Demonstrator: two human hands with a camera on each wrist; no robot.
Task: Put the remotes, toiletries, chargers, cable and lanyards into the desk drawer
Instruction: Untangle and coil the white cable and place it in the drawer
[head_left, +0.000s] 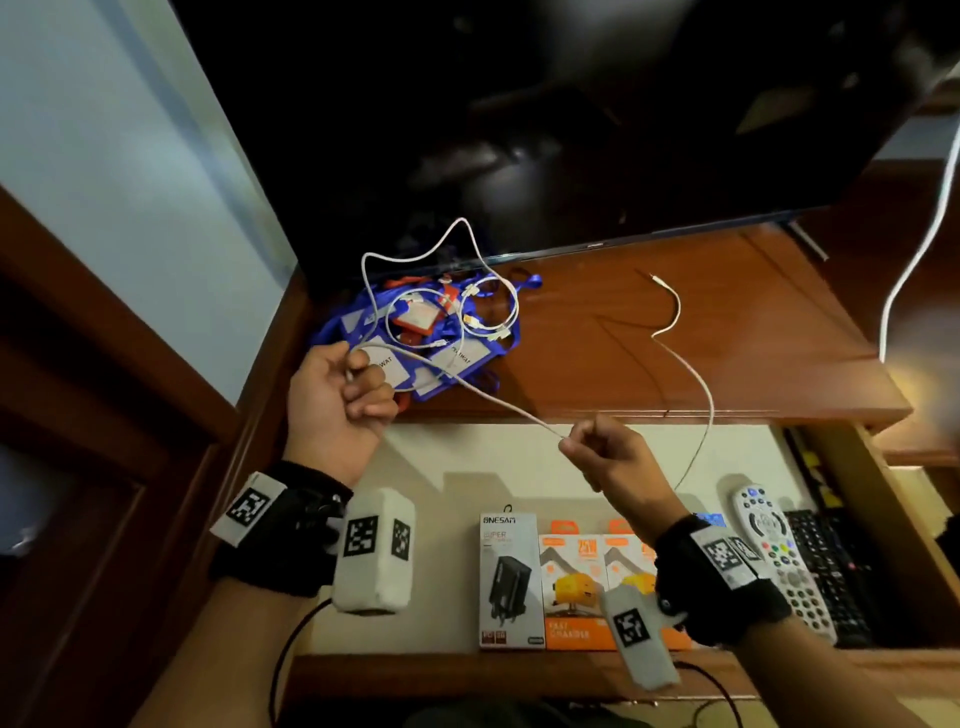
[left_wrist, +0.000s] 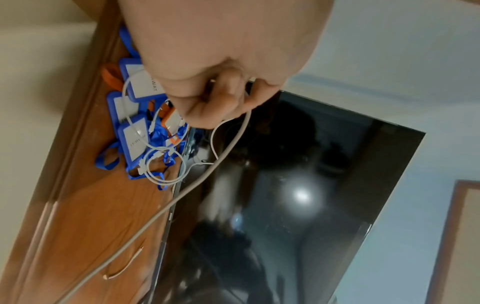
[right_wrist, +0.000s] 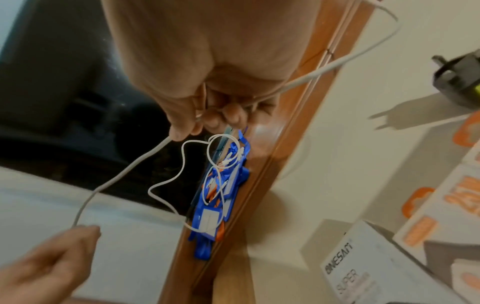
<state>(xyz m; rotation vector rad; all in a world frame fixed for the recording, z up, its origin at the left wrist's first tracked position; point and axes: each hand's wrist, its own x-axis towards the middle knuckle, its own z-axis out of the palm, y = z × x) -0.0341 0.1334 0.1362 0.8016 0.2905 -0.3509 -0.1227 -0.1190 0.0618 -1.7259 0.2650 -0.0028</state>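
Note:
A long white cable (head_left: 498, 402) (left_wrist: 202, 179) (right_wrist: 122, 174) stretches between both hands above the open drawer (head_left: 447, 452). My left hand (head_left: 345, 397) (left_wrist: 221, 96) grips one end in a fist, with a loop rising toward the TV. My right hand (head_left: 597, 447) (right_wrist: 221, 111) pinches the cable further along; its free end (head_left: 670, 306) trails over the desk top. Blue and orange lanyards (head_left: 431, 338) (left_wrist: 135, 127) (right_wrist: 218, 205) with badge holders lie piled on the desk, short white cables coiled on them. In the drawer lie charger boxes (head_left: 509, 577) (right_wrist: 369, 267) and two remotes (head_left: 779, 551).
A dark TV (head_left: 571, 119) (left_wrist: 298, 195) stands at the back of the wooden desk (head_left: 727, 332). Another white cord (head_left: 914, 260) hangs at the far right. A wall and wooden frame are to the left.

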